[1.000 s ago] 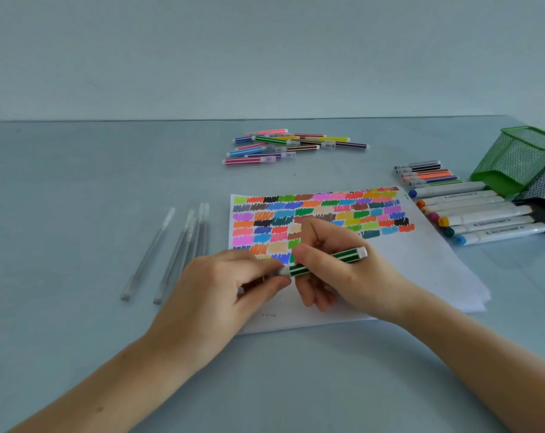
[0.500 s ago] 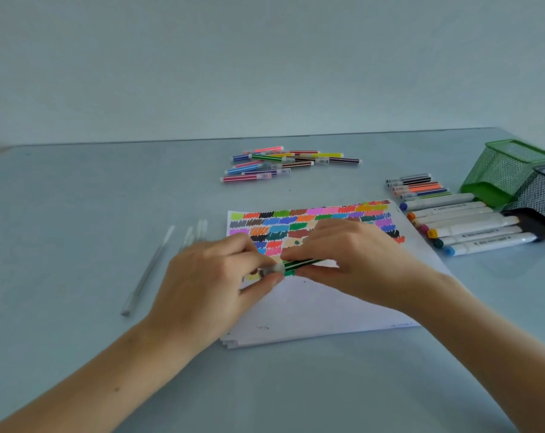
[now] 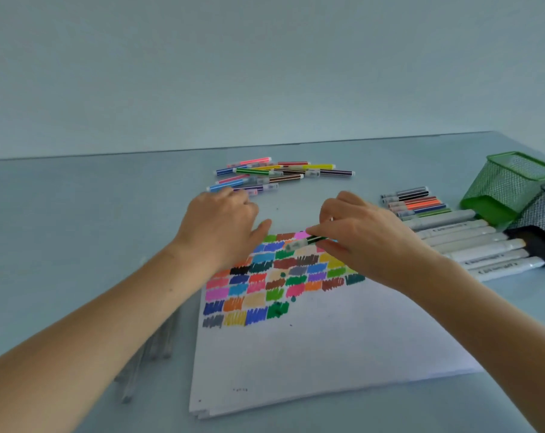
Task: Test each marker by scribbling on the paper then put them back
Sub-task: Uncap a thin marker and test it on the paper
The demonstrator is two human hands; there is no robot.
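green-striped marker [image 3: 308, 240], capped, sits pinched in the fingertips of the right hand [image 3: 363, 242], held just above the top rows of scribbles on the paper [image 3: 311, 339]. the left hand [image 3: 222, 228] holds nothing, fingers loosely spread, reaching toward the far pile of thin markers [image 3: 274, 175] (likely where tested ones go). this one looks done; next it needs setting down with the pile, and a fresh marker picked.
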